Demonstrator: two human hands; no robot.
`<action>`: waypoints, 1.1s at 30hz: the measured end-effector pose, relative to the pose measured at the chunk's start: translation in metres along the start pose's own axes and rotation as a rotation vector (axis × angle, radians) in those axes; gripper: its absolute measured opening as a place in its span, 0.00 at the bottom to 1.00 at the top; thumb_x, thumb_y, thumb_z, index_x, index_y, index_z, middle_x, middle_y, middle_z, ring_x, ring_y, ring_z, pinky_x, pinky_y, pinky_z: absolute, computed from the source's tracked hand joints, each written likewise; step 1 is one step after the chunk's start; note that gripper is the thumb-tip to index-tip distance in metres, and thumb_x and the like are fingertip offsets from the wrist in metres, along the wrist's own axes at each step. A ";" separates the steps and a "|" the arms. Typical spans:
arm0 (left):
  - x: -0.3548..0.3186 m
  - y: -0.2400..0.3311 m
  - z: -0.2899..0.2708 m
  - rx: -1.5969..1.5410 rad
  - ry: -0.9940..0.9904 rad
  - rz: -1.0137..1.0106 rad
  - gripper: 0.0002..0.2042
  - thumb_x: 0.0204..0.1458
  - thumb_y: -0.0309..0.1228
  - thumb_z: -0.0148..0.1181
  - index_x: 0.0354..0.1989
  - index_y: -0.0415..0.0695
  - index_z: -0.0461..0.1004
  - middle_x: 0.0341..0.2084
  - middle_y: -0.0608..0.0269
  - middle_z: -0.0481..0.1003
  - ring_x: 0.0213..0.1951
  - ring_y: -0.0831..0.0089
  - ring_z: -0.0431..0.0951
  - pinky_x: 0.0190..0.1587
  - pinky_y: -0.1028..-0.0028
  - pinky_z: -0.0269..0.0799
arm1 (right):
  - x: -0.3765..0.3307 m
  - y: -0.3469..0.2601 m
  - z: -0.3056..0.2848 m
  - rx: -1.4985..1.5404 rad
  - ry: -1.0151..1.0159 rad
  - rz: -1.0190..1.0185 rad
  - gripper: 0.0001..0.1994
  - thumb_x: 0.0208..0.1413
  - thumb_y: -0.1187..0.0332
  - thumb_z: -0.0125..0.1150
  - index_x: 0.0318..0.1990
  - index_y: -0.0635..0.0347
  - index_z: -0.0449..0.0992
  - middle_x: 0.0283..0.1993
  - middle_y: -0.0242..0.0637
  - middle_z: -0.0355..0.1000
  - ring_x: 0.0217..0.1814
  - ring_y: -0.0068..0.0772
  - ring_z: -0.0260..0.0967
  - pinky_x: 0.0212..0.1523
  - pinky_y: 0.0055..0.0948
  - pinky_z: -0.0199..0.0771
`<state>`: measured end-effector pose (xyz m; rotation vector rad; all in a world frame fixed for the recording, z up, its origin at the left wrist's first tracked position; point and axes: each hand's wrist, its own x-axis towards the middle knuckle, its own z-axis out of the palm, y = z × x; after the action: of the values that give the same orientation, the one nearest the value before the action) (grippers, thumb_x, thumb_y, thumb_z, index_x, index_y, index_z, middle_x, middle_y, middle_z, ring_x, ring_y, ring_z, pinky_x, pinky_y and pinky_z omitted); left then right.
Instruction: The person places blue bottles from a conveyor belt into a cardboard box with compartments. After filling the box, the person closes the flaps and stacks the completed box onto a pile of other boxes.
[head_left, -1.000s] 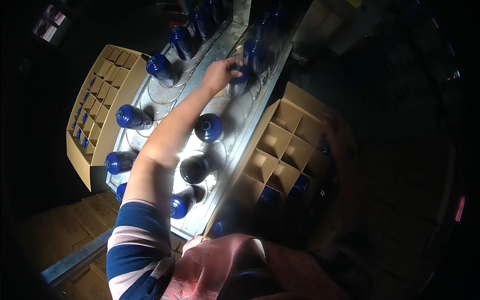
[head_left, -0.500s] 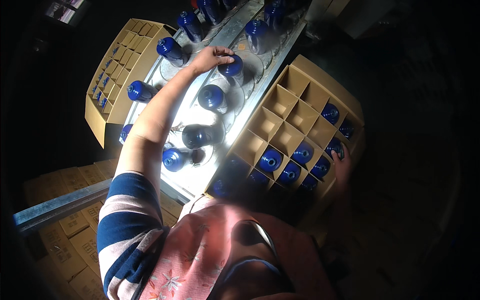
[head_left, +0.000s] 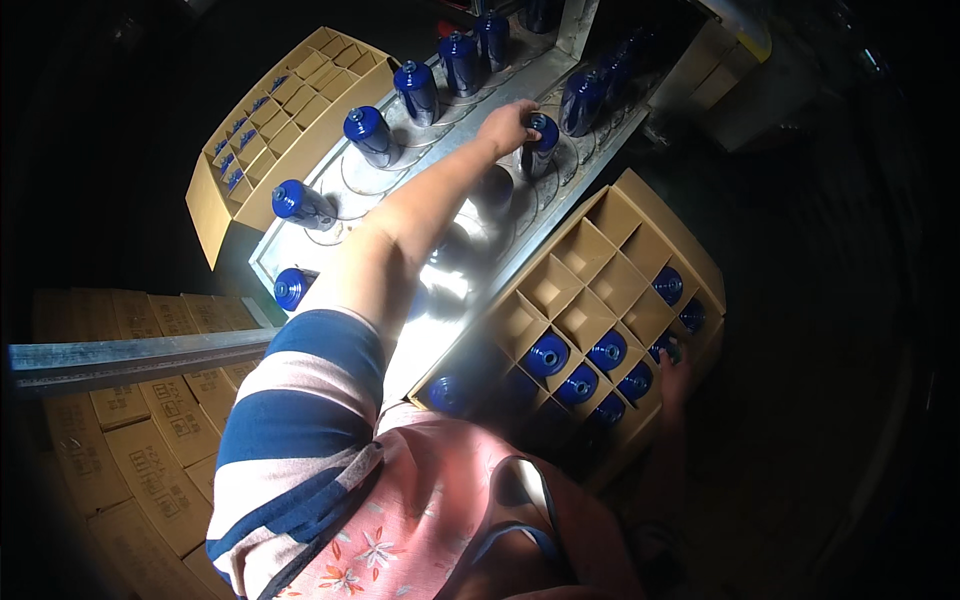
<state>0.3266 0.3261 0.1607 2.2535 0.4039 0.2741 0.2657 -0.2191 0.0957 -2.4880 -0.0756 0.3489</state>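
Blue bottle (head_left: pixel 543 152), upright at the upper centre of the frame, stands on the metal surface (head_left: pixel 430 145), with the left hand (head_left: pixel 510 128) at its top. The grip of that hand is narrow, the fingers curled around the bottle's upper end. Just to its right in the frame is another bottle (head_left: pixel 582 103), and a row of blue bottles (head_left: pixel 370 137) follows the surface's far-left edge, from left of centre to the top.

At centre right, the right hand (head_left: pixel 674 375) reaches a dark bottle (head_left: pixel 660 347) inside a divided carton (head_left: pixel 655 212); its fingers are at the bottle's top, but the dim light means I cannot tell how firmly its grip closes. More blue bottles sit in the lower and right-hand cells of this carton.

Upper left, a second divided carton (head_left: pixel 325 120) holds small blue tops in several cells. Lower left, a metal rail (head_left: pixel 140 350) crosses above brown boxes (head_left: pixel 150 460).
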 end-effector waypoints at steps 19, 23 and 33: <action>-0.132 -0.035 -0.051 -0.195 -0.261 0.071 0.20 0.48 0.29 0.67 0.52 0.47 0.76 0.57 0.60 0.72 0.56 0.71 0.71 0.58 0.72 0.66 | 0.003 0.000 0.004 0.082 0.060 -0.114 0.19 0.54 0.65 0.62 0.54 0.58 0.73 0.50 0.47 0.75 0.52 0.44 0.74 0.50 0.35 0.72; -0.107 -0.031 -0.046 0.092 -0.141 -0.035 0.20 0.48 0.35 0.67 0.51 0.50 0.76 0.49 0.62 0.78 0.46 0.69 0.79 0.50 0.71 0.70 | -0.003 -0.010 0.007 0.032 0.039 0.019 0.19 0.53 0.66 0.64 0.53 0.57 0.74 0.46 0.47 0.76 0.48 0.43 0.76 0.47 0.35 0.74; -0.096 -0.019 -0.034 -0.017 -0.008 -0.067 0.26 0.48 0.35 0.69 0.54 0.37 0.71 0.54 0.50 0.74 0.56 0.65 0.74 0.59 0.72 0.65 | -0.003 -0.016 -0.012 0.019 0.034 0.008 0.18 0.53 0.69 0.63 0.52 0.58 0.75 0.47 0.48 0.76 0.47 0.41 0.77 0.45 0.34 0.75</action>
<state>0.2230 0.3260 0.1622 2.2193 0.4699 0.2330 0.2667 -0.2132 0.1147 -2.4750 -0.0487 0.3097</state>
